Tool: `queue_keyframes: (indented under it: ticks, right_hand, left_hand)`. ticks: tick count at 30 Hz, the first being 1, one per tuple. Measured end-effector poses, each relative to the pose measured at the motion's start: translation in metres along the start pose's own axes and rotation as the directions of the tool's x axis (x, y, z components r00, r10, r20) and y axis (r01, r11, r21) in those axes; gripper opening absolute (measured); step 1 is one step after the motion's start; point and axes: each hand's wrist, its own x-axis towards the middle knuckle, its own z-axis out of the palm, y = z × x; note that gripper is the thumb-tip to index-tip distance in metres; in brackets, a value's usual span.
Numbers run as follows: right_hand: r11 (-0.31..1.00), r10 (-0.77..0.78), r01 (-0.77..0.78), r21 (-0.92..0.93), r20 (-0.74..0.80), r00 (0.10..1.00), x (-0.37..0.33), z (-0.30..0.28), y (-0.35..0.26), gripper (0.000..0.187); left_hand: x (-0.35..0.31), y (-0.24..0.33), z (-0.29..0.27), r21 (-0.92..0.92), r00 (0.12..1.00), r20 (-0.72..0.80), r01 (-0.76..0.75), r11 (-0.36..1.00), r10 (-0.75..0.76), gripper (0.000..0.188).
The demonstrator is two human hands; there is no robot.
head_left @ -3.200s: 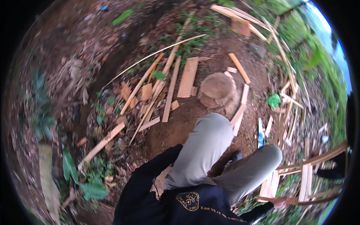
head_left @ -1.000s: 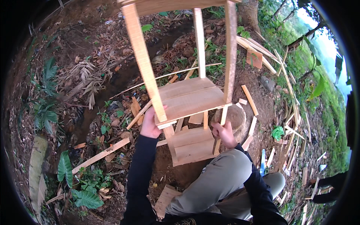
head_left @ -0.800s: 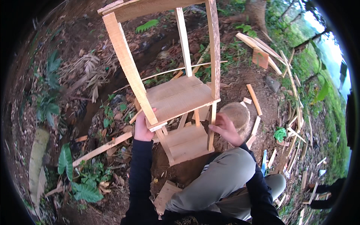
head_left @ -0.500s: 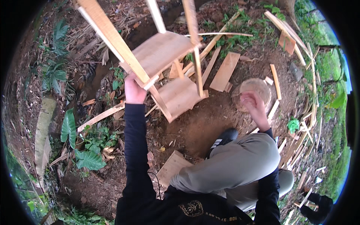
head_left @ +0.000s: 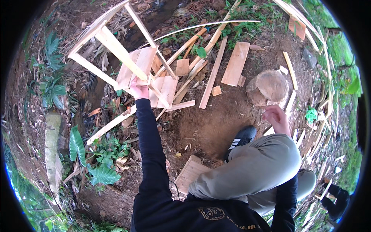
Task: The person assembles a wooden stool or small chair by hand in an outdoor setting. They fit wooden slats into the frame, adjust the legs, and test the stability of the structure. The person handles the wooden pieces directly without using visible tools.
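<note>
My left hand [head_left: 140,91] is closed on a pale wooden shelf frame [head_left: 120,54], gripping it at the near end of one of its legs. The frame has long slats joined at the far end, with flat boards set between them. It leans to the left over the ground, and my palm side is partly hidden by the wood. My right hand [head_left: 276,118] hovers above the dirt by the near edge of a round tree stump [head_left: 270,88]. Its fingers are curled together, and whatever may be between them is too small to make out.
A short plank [head_left: 235,63] and a narrow slat [head_left: 213,73] lie beyond the bare dirt. Another board [head_left: 191,172] rests beside my leg. More strips of wood [head_left: 326,81] line the right side. Leafy plants [head_left: 102,174] grow at the left.
The wooden shelf frame has swung left, and its far end now shows. My left hand still grips it. My right hand has come off the stump toward me.
</note>
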Motion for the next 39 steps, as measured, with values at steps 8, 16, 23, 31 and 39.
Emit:
queue_keyframes:
  ticks: [8,16,23,31,39]
  right_hand:
    - [0.993,0.114,-0.114,0.0,0.057,0.992,-0.02,-0.008,0.049,0.023]
    - [0.985,0.166,-0.169,0.025,0.096,0.981,-0.02,-0.002,0.079,0.02]
    - [0.982,0.176,-0.182,0.056,0.099,0.979,-0.011,0.0,0.08,0.021]
    - [0.989,0.122,-0.126,0.073,0.056,0.991,-0.004,0.007,0.058,0.017]
    - [0.994,0.103,-0.103,0.036,0.013,0.995,-0.015,0.005,0.023,0.015]
  left_hand:
    - [0.021,-0.033,-0.027,-0.042,0.992,-0.061,0.112,0.993,-0.114,0.036]
    - [0.037,-0.043,-0.061,-0.074,0.981,-0.082,0.17,0.983,-0.176,0.038]
    - [0.028,-0.038,-0.066,-0.118,0.965,-0.119,0.221,0.968,-0.235,0.038]
    - [0.002,-0.017,-0.063,-0.023,0.944,-0.274,0.187,0.982,-0.186,0.069]
    - [-0.001,-0.02,-0.051,0.076,0.934,-0.293,0.238,0.968,-0.206,0.094]
